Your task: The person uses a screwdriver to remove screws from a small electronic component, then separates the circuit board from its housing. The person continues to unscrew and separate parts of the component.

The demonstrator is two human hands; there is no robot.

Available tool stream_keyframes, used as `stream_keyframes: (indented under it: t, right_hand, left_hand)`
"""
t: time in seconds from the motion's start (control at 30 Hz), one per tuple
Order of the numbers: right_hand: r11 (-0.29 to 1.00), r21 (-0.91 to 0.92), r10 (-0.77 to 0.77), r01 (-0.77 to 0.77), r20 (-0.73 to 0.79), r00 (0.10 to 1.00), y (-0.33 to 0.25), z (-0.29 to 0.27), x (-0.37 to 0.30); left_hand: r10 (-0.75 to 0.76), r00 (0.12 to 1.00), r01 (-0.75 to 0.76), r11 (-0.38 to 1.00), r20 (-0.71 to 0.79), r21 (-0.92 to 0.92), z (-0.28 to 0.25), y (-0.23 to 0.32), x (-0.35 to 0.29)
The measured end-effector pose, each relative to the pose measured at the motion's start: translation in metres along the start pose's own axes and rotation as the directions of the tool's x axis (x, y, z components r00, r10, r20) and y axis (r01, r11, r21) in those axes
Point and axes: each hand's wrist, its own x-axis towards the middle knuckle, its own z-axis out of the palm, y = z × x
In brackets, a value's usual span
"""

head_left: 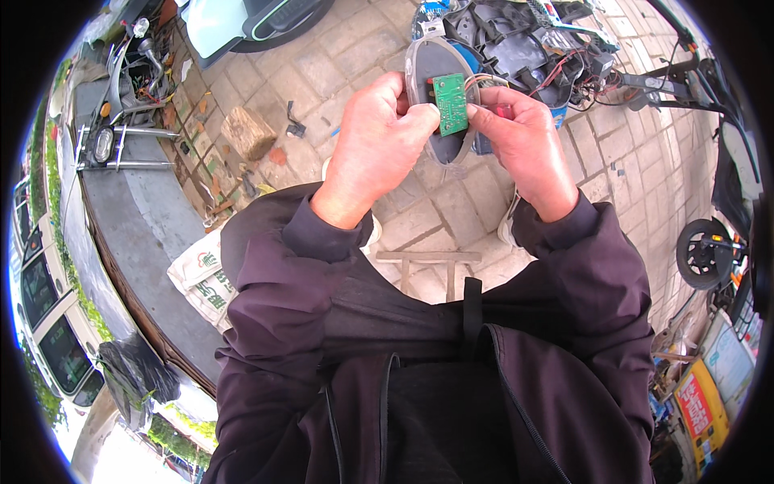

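Between my hands, above the paving, a green circuit board (pixel 449 105) lies against the grey inside of an oval housing (pixel 421 66) with a pale rim. My left hand (pixel 372 145) is closed on the housing's left side, thumb tip at the board's left edge. From the other side, my right hand (pixel 528 145) pinches at the board's right edge, where board and housing rim meet. Thin wires (pixel 486 77) run from the board toward the right. Something small and red (pixel 503 111) shows among my right fingers; its kind is unclear.
Beyond my hands lie black plastic vehicle parts (pixel 504 40) with loose wiring. A wooden block (pixel 248 133) rests on the paving at left, near a metal frame with a lamp (pixel 103 147). A low wooden stool (pixel 429 258) stands between my feet. At right is a wheel (pixel 700 254).
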Motion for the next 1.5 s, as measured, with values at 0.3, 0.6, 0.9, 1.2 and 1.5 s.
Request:
stream_keyframes:
  t: [0.3, 0.6, 0.9, 1.2, 1.5]
  right_hand:
    - [0.975, 0.13, 0.168, -0.18, 0.099, 0.981, 0.001, 0.002, 0.001]
    - [0.926, 0.268, 0.238, -0.265, 0.13, 0.963, 0.016, 0.01, 0.005]
    - [0.997, -0.027, 0.076, -0.074, 0.05, 0.996, -0.009, 0.01, -0.002]
    - [0.999, 0.006, -0.037, 0.037, 0.01, 0.999, -0.002, 0.005, -0.004]
    - [0.993, 0.108, 0.047, -0.037, -0.091, 0.995, -0.015, 0.015, -0.017]
  left_hand:
    - [0.166, 0.984, -0.158, 0.978, -0.057, 0.135, 0.004, 0.001, -0.005]
    - [0.372, 0.926, -0.301, 0.827, -0.06, 0.475, 0.004, 0.003, -0.012]
    - [0.095, 0.992, -0.092, 0.995, -0.086, 0.038, -0.001, 0.003, -0.01]
    - [-0.018, 1.0, 0.017, 0.991, -0.004, -0.133, 0.001, 0.004, -0.003]
    - [-0.043, 0.997, 0.054, 0.978, 0.058, -0.203, -0.01, 0.007, 0.002]
